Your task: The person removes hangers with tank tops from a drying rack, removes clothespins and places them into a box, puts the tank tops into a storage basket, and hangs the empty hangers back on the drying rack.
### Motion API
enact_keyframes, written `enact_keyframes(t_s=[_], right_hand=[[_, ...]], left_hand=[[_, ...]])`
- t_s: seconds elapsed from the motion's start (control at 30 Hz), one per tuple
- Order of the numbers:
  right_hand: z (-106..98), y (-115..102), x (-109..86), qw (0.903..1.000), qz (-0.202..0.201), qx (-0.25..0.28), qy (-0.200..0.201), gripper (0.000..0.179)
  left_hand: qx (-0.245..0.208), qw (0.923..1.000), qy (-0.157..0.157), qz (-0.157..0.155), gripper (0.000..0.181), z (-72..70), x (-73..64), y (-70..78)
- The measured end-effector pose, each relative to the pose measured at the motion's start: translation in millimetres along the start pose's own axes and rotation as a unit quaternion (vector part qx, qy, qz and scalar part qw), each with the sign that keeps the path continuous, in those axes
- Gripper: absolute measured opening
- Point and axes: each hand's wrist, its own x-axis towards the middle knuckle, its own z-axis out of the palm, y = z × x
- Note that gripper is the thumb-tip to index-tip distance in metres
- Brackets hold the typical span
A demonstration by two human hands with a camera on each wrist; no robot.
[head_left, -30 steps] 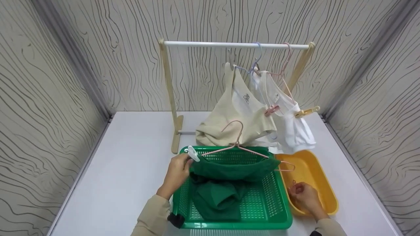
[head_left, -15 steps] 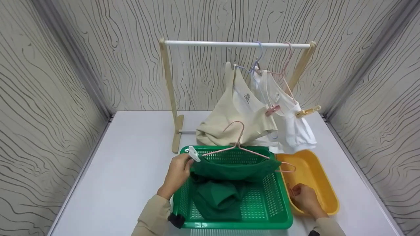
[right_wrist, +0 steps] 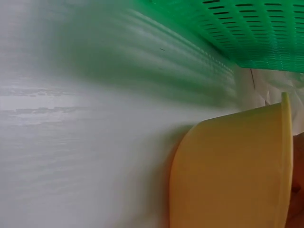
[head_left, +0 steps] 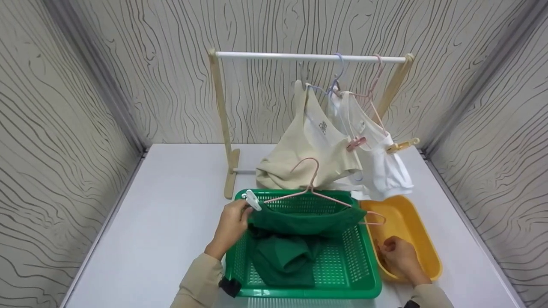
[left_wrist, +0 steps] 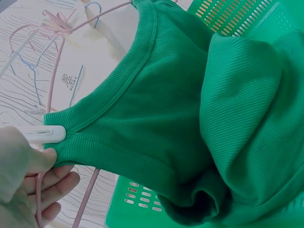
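My left hand (head_left: 231, 224) grips the left shoulder strap of a green ribbed tank top (left_wrist: 133, 109) together with the end of a pink hanger (head_left: 312, 188). A white clothespin (left_wrist: 45, 134) is clipped on that strap, just above my thumb. On the right, the other strap lies over the hanger, whose pink end loop sticks out past it. The rest of the tank top slumps in the green basket (head_left: 372, 286). Inside the yellow tray (head_left: 421, 222), my right hand (head_left: 400, 256) pinches a small reddish clothespin (head_left: 379, 249), partly hidden. The right wrist view barely shows the hand behind the tray wall.
Behind the basket stands a drying rack (head_left: 265, 55) with a white bar. A beige tank top (head_left: 287, 149) on a lilac hanger and a white top (head_left: 385, 171) on a pink one hang toward its right, with clothespins (head_left: 402, 145) on them.
My right hand has shifted slightly within the tray, and the clothespin at its fingertips shows less than before. The left hand, hanger and green tank top have hardly moved.
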Motion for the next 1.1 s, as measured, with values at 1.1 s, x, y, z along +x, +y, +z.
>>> enact_keyframes(t_s=[1.1], right_hand=[[-22.3,-56.0,-27.6,0.9865,-0.085,0.004,0.140,0.018]], left_hand=[[-0.016,0.9999,0.002,-0.005,0.011,0.1,-1.4,-0.9]])
